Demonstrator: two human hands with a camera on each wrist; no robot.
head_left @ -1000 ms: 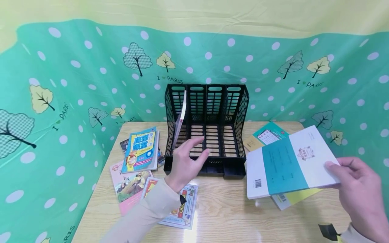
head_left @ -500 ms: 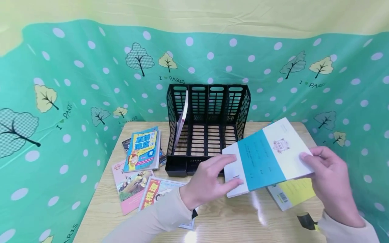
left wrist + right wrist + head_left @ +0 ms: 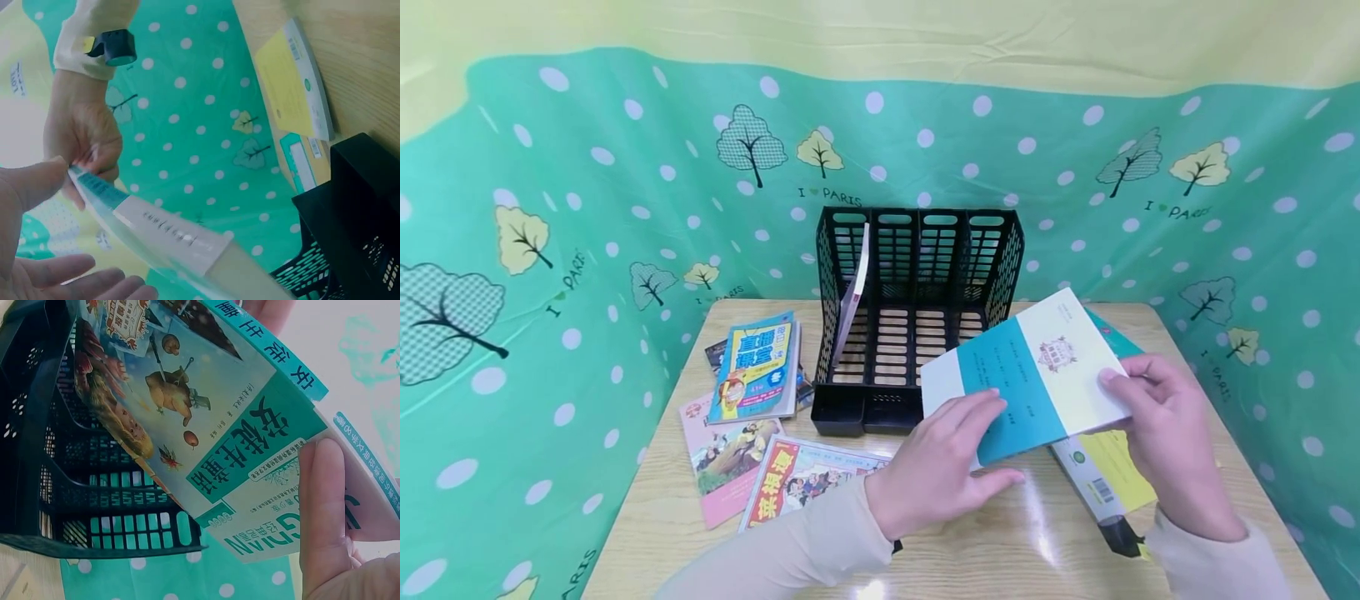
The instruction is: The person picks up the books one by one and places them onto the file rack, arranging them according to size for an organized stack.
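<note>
My right hand (image 3: 1165, 433) pinches a white-and-teal book (image 3: 1011, 367) by its right end, thumb on top and fingers beneath. The book is held tilted above the table, its back cover toward me. Its illustrated front cover (image 3: 187, 394) shows in the right wrist view. My left hand (image 3: 947, 462) is at the book's near left corner, fingers extended and thumb apart. In the left wrist view its fingers (image 3: 81, 278) are spread beside the book; whether they touch it I cannot tell. Behind stands a black file rack (image 3: 917, 317), with one thin book (image 3: 852, 296) leaning in its leftmost slot.
On the table's left lie a blue-and-yellow book (image 3: 756, 371) stacked on others, a pink book (image 3: 730, 458) and a comic-style booklet (image 3: 805, 479). At right, a yellow-and-white book (image 3: 1108, 471) and a teal book (image 3: 1112, 333) are partly covered. A dotted cloth (image 3: 595, 292) surrounds the table.
My right hand has carried the white-and-teal book leftward, in front of the rack. My left hand has moved right and toward me, from the rack's front to the book's near left corner.
</note>
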